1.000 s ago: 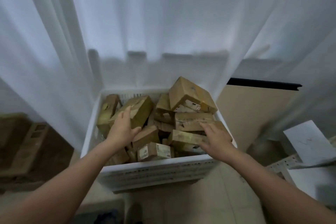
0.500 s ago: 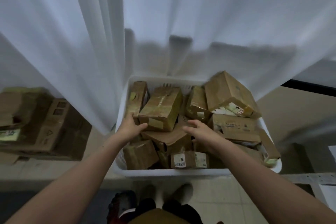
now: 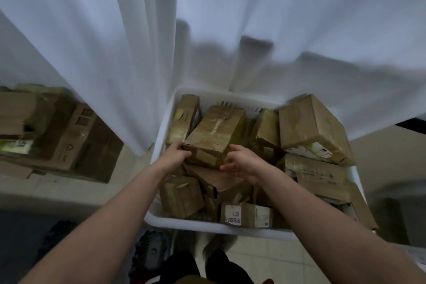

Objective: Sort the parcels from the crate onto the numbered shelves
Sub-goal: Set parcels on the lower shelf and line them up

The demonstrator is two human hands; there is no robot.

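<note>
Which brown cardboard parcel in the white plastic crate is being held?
The taped brown cardboard parcel tilted atop the others, centre-left: left hand and right hand grip its near corners. No other parcel is held.

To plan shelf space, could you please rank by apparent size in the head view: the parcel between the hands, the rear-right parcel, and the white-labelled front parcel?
1. The rear-right parcel, largest.
2. The held parcel, somewhat smaller.
3. The white-labelled front parcel, smallest as seen; neighbours may hide part of it.
</note>
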